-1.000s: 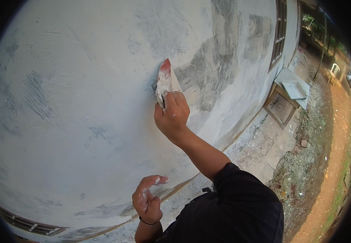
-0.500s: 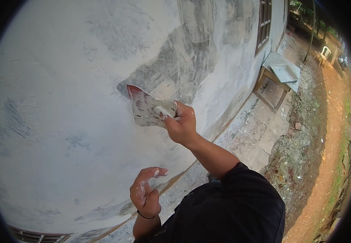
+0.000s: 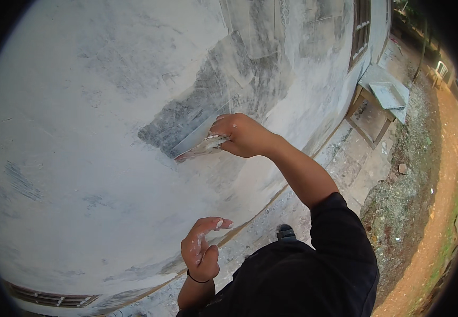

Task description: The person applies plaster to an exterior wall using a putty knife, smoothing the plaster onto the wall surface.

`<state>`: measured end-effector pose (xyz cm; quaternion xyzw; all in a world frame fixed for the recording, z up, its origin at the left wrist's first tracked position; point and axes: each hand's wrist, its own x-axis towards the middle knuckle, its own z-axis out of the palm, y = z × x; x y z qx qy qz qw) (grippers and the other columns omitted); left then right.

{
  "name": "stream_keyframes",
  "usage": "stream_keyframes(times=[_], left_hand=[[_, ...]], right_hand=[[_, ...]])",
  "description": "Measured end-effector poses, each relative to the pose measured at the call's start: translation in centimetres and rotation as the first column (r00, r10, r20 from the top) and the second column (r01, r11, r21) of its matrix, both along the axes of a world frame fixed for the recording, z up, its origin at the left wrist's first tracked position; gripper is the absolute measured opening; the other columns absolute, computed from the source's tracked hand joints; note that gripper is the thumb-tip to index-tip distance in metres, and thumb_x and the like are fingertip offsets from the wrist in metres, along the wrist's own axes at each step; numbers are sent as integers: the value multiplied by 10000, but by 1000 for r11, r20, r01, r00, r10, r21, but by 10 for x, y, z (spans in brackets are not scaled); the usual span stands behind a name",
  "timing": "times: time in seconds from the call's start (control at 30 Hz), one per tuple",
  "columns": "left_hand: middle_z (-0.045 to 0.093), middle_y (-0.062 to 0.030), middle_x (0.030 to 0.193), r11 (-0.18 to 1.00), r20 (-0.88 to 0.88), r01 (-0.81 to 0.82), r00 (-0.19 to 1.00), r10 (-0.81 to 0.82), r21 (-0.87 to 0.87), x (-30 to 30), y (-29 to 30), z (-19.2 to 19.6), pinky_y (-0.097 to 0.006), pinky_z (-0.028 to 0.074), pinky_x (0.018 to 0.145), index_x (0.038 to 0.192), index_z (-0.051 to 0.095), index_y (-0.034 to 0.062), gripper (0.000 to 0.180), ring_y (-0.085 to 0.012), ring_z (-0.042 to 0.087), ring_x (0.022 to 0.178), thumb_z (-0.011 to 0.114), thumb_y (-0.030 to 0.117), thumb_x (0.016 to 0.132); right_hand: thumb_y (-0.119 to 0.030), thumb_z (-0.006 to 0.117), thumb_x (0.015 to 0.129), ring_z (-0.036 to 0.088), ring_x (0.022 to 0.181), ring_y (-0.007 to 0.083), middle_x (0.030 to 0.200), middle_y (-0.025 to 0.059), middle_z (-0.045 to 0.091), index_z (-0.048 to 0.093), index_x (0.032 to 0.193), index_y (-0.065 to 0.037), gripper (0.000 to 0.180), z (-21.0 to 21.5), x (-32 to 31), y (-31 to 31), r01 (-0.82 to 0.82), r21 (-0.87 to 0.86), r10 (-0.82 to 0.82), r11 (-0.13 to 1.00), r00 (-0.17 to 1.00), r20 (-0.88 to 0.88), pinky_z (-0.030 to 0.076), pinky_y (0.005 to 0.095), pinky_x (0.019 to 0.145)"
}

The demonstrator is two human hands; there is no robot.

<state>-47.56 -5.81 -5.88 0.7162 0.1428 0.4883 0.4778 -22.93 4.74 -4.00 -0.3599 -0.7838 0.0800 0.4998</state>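
At the far left and across most of the view, a pale plastered wall [image 3: 81, 132] is seen, smooth and grey-white, with a louvred vent [image 3: 49, 298] set low in it near the bottom edge. Further right, a darker, unskimmed patch [image 3: 197, 111] of the wall is left bare, running up and to the right. The left hand [image 3: 201, 253] is held free in front of the wall below that patch, palm turned inward, fingers loosely curled and slightly spread, smeared with white paste; nothing is gripped by it, and a dark band is worn at the wrist. Just above and to the right, a flat putty blade [image 3: 200, 148] is pressed against the wall at the lower edge of the dark patch. Its long axis is laid on a shallow diagonal, the free end pointing left and slightly down, the held end rising to the right; its face is coated with pale paste. The blade is pinched at its right end by the right hand [image 3: 244, 136], whose fingers are closed around it with the knuckles turned up. The right forearm is bare, and a black sleeve [image 3: 340, 232] is seen at the upper arm. Further right, a dark window [image 3: 360, 29] is set in the wall, a wooden bench [image 3: 379, 100] stands beside it, and a white plastic chair [image 3: 440, 71] is placed near the reddish dirt path [image 3: 440, 211].
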Motion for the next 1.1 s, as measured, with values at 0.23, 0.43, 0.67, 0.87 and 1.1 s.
stream_keyframes(times=[0.23,0.43,0.67,0.87,1.1], left_hand=[[574,-234,987,999,16,-11,1000,10,37,-4,4,5,-378,447,839,1064,527,-95,549,-305,597,915,343,-94,547],[581,-239,975,999,68,12,998,-15,51,-6,8,7,-393,457,845,1063,529,-97,549,-302,600,892,342,-93,547],[573,-244,986,995,86,76,993,-82,70,-3,13,12,-404,461,845,1052,534,-95,549,-301,601,888,336,-100,540],[569,-249,990,989,72,132,988,-137,71,6,18,16,-404,463,843,1046,533,-96,552,-306,598,895,334,-105,532],[570,-251,991,987,2,159,987,-159,38,10,20,13,-403,461,848,1048,532,-96,553,-306,597,899,337,-104,531]], right_hand=[[-52,680,623,598,794,246,737,50,623,628,788,-68,175,76,-3,13,214,278,-324,937,830,455,485,362,664],[-101,709,647,618,771,201,725,16,640,661,822,-101,181,133,-12,12,288,459,-525,840,644,556,490,348,734],[-94,596,700,629,663,215,716,60,652,696,905,-143,234,155,-8,-8,330,599,-650,729,608,456,491,329,655],[-46,632,648,606,646,252,720,85,636,665,851,-63,206,124,25,-47,383,500,-496,776,862,109,485,334,620],[-43,616,639,573,675,323,730,139,610,641,825,-34,187,44,13,-8,161,82,-158,984,987,-35,474,363,621]])
